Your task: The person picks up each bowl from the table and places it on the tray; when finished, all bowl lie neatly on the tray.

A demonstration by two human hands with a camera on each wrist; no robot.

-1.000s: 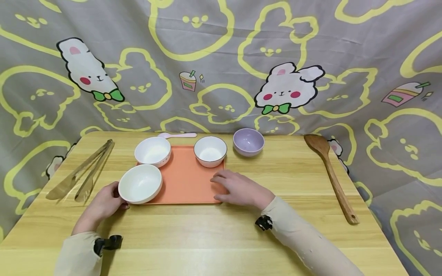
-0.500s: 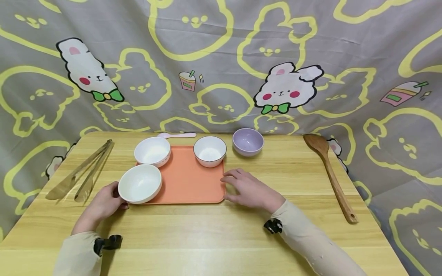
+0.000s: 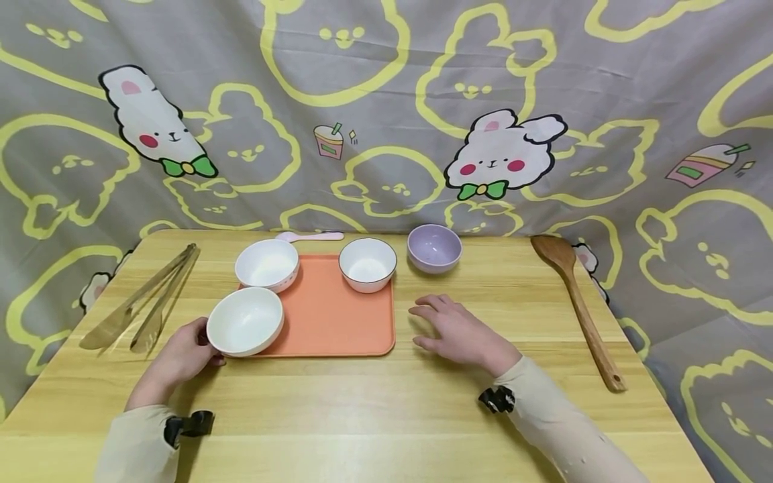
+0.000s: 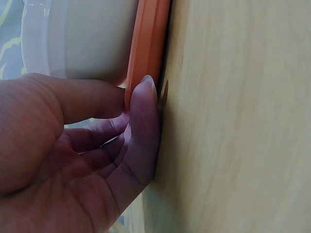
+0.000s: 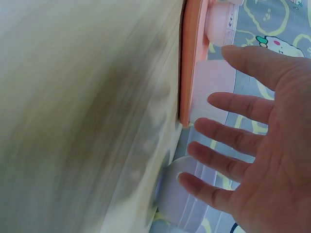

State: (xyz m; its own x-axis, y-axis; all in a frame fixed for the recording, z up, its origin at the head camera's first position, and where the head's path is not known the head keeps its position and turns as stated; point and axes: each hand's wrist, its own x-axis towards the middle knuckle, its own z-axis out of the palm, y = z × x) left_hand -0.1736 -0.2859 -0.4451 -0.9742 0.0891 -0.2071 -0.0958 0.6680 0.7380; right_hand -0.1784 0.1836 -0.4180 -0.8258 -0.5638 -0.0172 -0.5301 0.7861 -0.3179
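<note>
An orange tray (image 3: pixel 338 318) lies on the wooden table. Three bowls stand on it: a cream bowl (image 3: pixel 245 323) at the near left, a white bowl (image 3: pixel 267 263) behind that, and a white bowl with a dark rim (image 3: pixel 368 263) at the far right. My left hand (image 3: pixel 184 353) pinches the tray's left edge beside the cream bowl. In the left wrist view the thumb touches the tray rim (image 4: pixel 146 43) and a finger lies along its underside. My right hand (image 3: pixel 461 332) hovers right of the tray, apart from it, fingers spread and holding nothing.
A purple bowl (image 3: pixel 434 248) stands behind the right hand, off the tray. A wooden spatula (image 3: pixel 580 302) lies at the right. Metal tongs (image 3: pixel 147 302) lie at the left. A pale pink spoon (image 3: pixel 314 237) lies along the back edge, before a patterned curtain (image 3: pixel 386 121).
My right hand has moved rightward, from over the tray's right edge to beside it. My left hand, the tray and the bowls have stayed in place.
</note>
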